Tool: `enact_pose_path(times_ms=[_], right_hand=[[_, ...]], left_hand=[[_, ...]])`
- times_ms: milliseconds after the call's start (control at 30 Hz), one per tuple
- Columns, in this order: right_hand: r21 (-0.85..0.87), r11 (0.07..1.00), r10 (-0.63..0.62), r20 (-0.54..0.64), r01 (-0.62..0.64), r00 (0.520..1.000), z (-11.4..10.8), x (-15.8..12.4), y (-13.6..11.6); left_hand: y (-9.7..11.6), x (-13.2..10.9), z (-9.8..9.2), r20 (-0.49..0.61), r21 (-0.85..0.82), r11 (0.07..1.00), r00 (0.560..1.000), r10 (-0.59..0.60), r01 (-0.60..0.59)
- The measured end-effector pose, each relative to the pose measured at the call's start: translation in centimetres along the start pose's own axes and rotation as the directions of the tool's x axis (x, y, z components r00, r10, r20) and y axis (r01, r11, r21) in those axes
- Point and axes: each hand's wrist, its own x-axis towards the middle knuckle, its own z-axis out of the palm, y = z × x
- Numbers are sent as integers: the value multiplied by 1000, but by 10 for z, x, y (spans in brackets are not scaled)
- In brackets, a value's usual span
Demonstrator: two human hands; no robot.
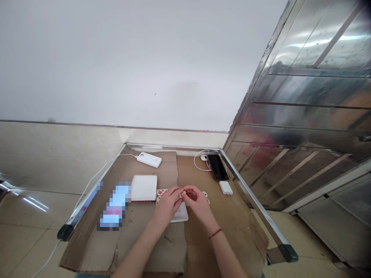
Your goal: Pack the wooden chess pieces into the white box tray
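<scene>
Two hands pinch what may be a small disc, partly blocking lettered discs; white box nearby.

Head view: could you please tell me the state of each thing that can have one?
Left hand: fingers bent, grip unclear.
Right hand: thumb and forefinger curved inward, grip unclear.
Round pieces: partly hidden, some showing red marks.
Black phone: lying flat, screen dark.
White charger: prongs bare, not in a socket.
White power bank: lying flat, plugged in at one end.
Pixelated screen: lit, content unreadable.
</scene>
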Motion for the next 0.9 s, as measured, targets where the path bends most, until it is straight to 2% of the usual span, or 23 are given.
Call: enact_pose_path(times_ms=[133,233,333,433,567,633,733,833,900], right_hand=[[79,996,38,-80,-32,996,-5,-3,5],[93,994,68,-157,-54,985,-9,-6,6],[101,992,88,-170,-72,981,-11,-10,6],[48,998,41,-179,-33,983,-11,-15,10],[-136,988,-99,-150,79,984,-9,-20,13],[-283,946,-193,-93,160,977,-7,-21,11],[-524,801,-310,48,288,950,-4,-21,6],[-676,653,-312,170,341,935,3,-19,3],[-727,595,-292,200,341,935,7,-18,3]], left_hand=[[-1,-3,-4,45,47,998,998,-53,51],[-1,-4,-3,106,176,982,990,-92,72],[-2,-3,2,176,303,953,980,-92,35],[-3,-2,6,206,375,927,975,-88,4],[-6,-1,5,190,410,912,978,-87,1],[-8,-2,4,160,416,909,983,-86,11],[-15,-3,3,125,404,915,990,-70,14],[-23,-6,4,121,423,906,988,-94,34],[-28,-8,7,123,448,892,985,-121,54]])
